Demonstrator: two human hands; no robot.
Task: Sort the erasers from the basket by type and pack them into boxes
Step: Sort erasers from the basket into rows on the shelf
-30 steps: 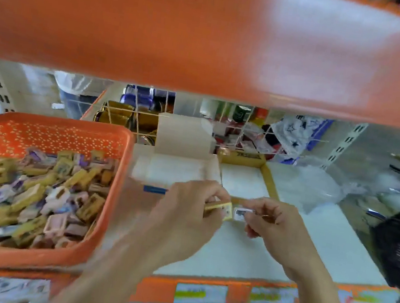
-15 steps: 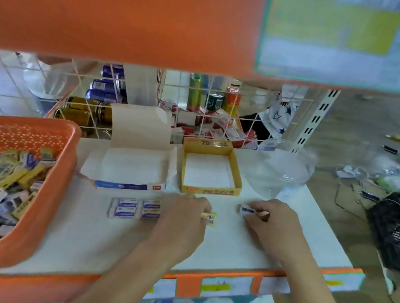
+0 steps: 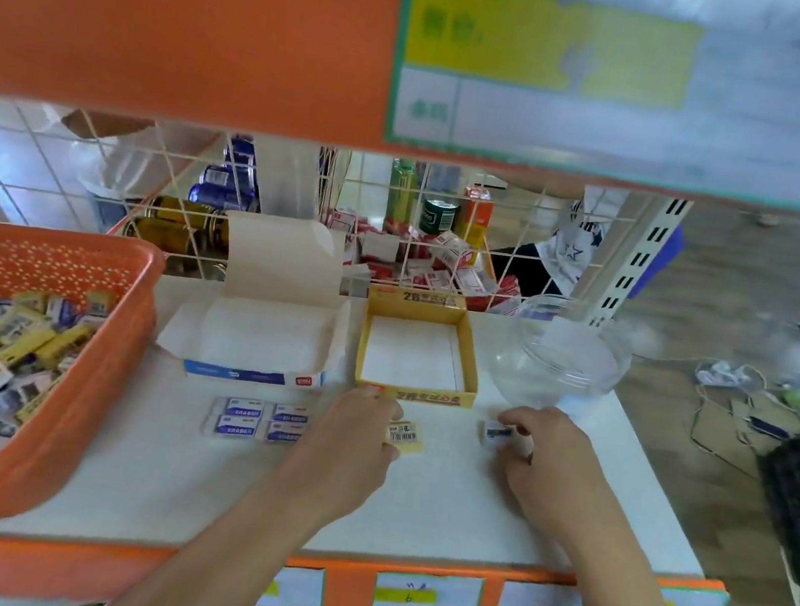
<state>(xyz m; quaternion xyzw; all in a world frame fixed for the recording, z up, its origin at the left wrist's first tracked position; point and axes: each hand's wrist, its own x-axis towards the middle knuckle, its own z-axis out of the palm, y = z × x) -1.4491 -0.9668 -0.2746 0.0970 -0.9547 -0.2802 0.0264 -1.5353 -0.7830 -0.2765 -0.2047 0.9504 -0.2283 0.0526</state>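
**Now sorting by type, one eraser in each hand**

The white shelf (image 3: 460, 509) is carrying everything. Well off to the left of the left hand (image 3: 352, 433), the orange basket (image 3: 72, 435) is sitting heaped with mixed erasers in yellow, pink and blue-and-white sleeves. Beyond the left hand's knuckles two boxes are standing open and, as far as shows, holding nothing: the white box (image 3: 247, 374) ahead and to its left, the yellow box (image 3: 413, 394) straight ahead. A clear bowl (image 3: 560, 363) is sitting just beyond the right hand (image 3: 549, 455). Four blue-and-white erasers (image 3: 256, 419) are lying in a tidy block just left of the left hand.

The hands are working apart, both low over the shelf. The left is pinching a yellow eraser (image 3: 403, 435) at its fingertips; the right is pinching a small blue-and-white eraser (image 3: 498, 430).

Sorting appears to be the step in hand, with packing not yet begun. The next move is probably calling for each eraser to join its own kind. Whether the right hand's piece matches the block of four is too blurred to tell, so its label is wanting a check first.
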